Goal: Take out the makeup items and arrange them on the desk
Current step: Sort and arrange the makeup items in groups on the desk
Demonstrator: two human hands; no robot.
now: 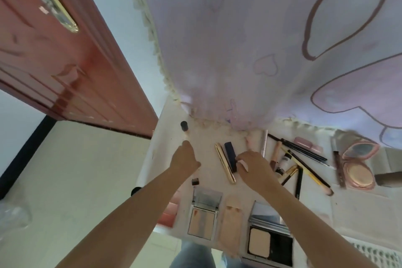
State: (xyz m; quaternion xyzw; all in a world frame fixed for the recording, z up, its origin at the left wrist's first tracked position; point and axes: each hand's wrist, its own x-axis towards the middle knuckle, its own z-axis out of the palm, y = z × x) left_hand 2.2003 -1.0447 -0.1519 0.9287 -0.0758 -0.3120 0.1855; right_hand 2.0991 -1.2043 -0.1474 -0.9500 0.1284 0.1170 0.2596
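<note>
Both forearms reach far over the table (208, 137); left hand (185, 156) holds a black-capped brush (185, 129), right hand (253, 164) pinches a pale pink item (242, 164).

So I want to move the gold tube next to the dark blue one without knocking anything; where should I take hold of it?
Pinch the gold tube across its narrow width near the middle, coming from above. It lies flat and long on the desk, its left side is bare, and the dark blue tube hugs its right, under the right hand. So probably a fingertip grip, entered from the left.
</note>
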